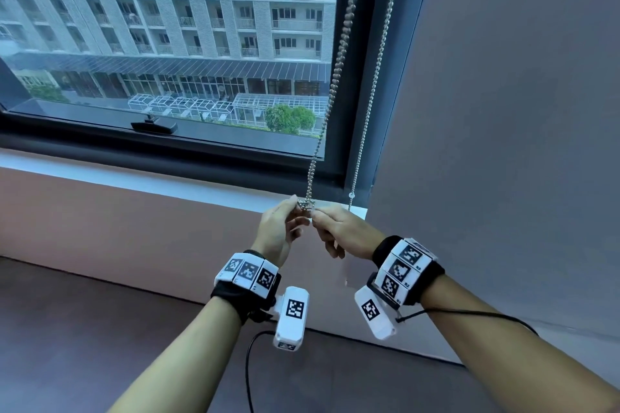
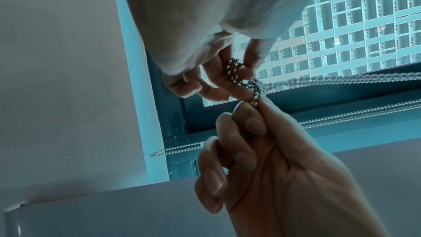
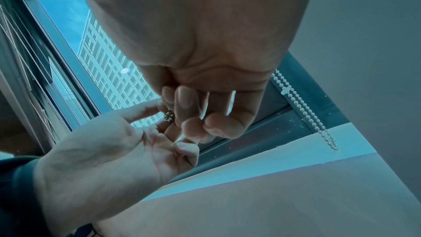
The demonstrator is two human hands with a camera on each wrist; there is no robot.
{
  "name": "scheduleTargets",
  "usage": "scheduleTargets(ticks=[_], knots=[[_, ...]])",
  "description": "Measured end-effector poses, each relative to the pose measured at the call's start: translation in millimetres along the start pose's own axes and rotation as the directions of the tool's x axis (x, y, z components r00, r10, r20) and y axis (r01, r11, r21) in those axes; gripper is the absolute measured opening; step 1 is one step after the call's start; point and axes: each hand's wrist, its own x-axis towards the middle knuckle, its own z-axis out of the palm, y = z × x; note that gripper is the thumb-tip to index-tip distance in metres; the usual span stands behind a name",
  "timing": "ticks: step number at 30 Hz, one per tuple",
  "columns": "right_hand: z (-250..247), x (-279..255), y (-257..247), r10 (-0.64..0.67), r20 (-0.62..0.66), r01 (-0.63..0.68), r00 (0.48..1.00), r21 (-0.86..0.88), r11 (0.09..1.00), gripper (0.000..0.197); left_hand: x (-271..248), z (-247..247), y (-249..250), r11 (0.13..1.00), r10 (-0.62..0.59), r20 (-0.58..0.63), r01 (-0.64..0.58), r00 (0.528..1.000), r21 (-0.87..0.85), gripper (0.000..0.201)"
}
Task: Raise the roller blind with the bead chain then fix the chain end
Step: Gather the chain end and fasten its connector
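A metal bead chain (image 1: 339,54) hangs from the top right of the window down to my hands. Its lower end is bunched into a small looped knot (image 1: 307,204) just above the sill. My left hand (image 1: 294,208) pinches the loop from the left between thumb and fingers. Pinching the chain from the right is my right hand (image 1: 318,214). In the left wrist view the knot (image 2: 241,78) twists between my left fingertips (image 2: 248,60) and my right fingertips (image 2: 252,107). The right wrist view shows only a small cluster of beads (image 3: 169,115) between both hands. The blind itself is out of view.
A second, white bead chain (image 1: 365,124) hangs by the dark window frame (image 1: 362,77), ending above the pale sill (image 1: 134,174). A grey wall (image 1: 503,111) stands close on the right. A black window handle (image 1: 154,126) sits on the lower frame.
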Motion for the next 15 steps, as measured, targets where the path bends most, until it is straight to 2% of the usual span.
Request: scheduleTargets(ticks=[6, 11, 15], knots=[[5, -2, 14, 0.027, 0.084, -0.020, 0.996, -0.076, 0.997, 0.035, -2, -2, -8, 0.999, -0.034, 0.029, 0.034, 0.999, 0.016, 0.030], [7, -1, 19, 0.028, 0.070, -0.022, 0.997, -0.088, 0.996, 0.037, -5, -2, -11, 0.999, -0.046, 0.018, 0.046, 0.999, 0.006, 0.027], [9, 1, 23, 0.042, 0.079, -0.033, 0.996, -0.107, 0.994, 0.036, -8, -2, -14, 0.999, -0.005, 0.038, 0.003, 0.999, 0.046, 0.021]])
